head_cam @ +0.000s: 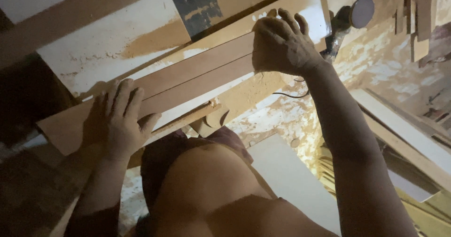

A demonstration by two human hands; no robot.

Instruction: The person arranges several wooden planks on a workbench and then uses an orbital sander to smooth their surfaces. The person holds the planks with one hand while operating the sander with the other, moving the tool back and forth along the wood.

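Two long brown wooden strips [197, 72] lie side by side on a white work surface [94, 49] dusted with sawdust, running from lower left to upper right. My left hand [117, 119] rests flat on the near end of the strips, fingers spread over the top. At the far end, my right hand [282, 44] is curled over the strips, gripping them. Both hands are covered in fine dust.
A round-headed power sander [354, 14] lies just beyond my right hand with a cord trailing near it. White boards [404, 124] and wooden offcuts [418, 21] lie to the right. Sawdust covers the floor [282, 119]. A shaped wooden piece [216, 117] sits under the strips.
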